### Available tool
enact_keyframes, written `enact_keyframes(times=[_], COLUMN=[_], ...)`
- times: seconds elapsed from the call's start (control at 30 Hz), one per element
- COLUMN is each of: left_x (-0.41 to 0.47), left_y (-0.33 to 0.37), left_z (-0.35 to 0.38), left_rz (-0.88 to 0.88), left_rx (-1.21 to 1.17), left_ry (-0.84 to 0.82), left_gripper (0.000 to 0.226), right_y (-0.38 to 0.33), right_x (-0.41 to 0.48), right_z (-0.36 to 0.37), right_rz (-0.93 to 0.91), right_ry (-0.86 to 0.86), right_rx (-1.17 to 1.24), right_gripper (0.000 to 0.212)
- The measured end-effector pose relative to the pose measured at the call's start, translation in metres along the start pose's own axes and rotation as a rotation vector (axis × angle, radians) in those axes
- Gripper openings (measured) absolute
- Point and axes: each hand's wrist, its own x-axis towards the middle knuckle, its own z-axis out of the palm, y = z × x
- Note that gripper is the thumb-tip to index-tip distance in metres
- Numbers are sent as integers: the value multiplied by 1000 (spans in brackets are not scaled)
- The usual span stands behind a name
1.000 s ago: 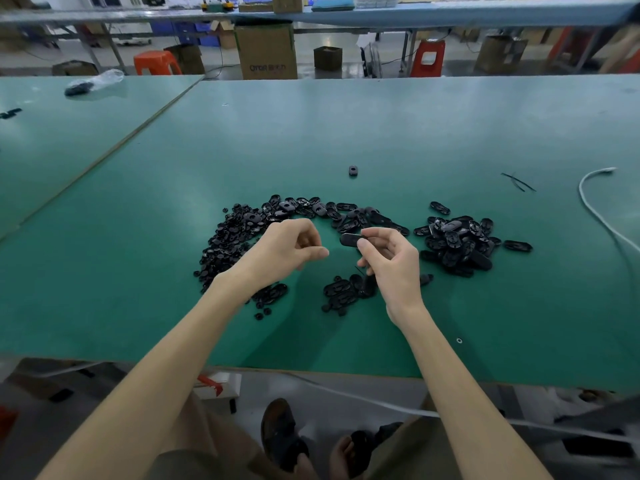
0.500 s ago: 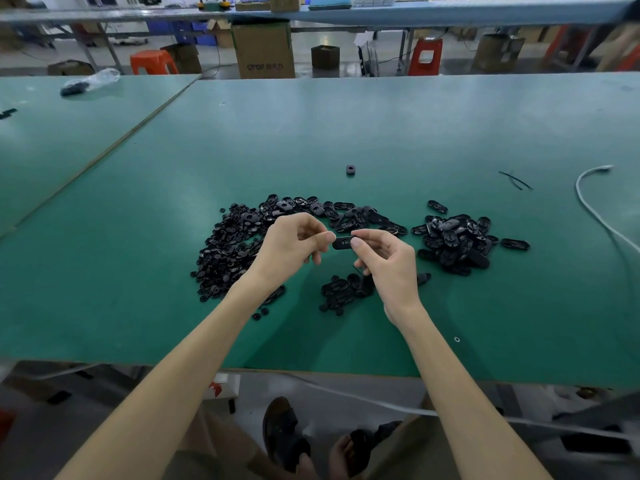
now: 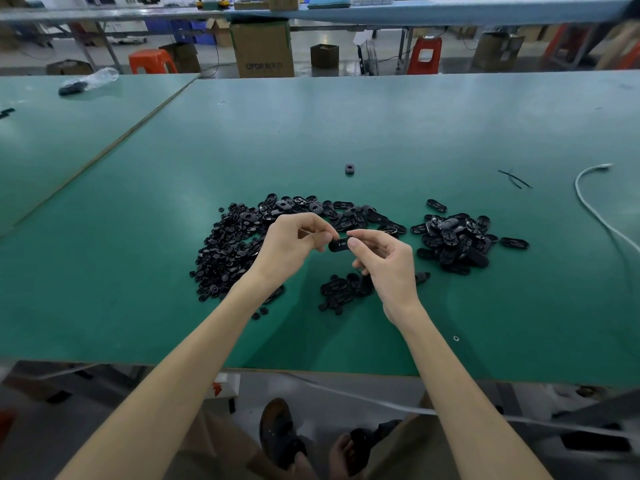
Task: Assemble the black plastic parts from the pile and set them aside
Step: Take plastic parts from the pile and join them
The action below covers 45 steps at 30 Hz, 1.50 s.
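Both hands, left (image 3: 294, 244) and right (image 3: 388, 261), are pinching one oblong, smooth black plastic part (image 3: 339, 244) above the green table (image 3: 381, 133), fingers curled.

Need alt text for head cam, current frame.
A left hand and right hand pinch one black oval part between them above a green table. A large pile of black parts lies beside the left hand, a smaller heap to the right, a white cable farther right.

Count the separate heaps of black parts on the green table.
3: large heap at left, medium heap at right, small heap nearest the viewer, partly hidden by the right hand. Excludes strays and the held part.
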Motion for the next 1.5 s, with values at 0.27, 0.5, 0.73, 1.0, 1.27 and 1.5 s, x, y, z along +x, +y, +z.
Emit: enact_keyframes(times=[0.27,0.5,0.73,1.0,1.27,1.5], left_x=[-1,-3,-3,-2,-1,0], left_y=[3,4,2,-3,0,3], left_z=[5,11,11,10,7,1], left_rz=[27,91,198,161,185,317], left_rx=[28,157,308,218,240,399], left_ry=[44,4,-25,-64,-93,-109], left_gripper=[12,18,12,20,11,1], right_y=[0,2,2,2,1,-1], right_x=[1,1,0,1,0,-1], right_z=[0,1,0,-1,-1,0], right_rz=[6,-3,-16,7,4,-8], right_ry=[2,-20,-54,-54,-55,-65], right_rx=[-4,8,-9,19,19,8], right_gripper=[10,12,10,13,13,14])
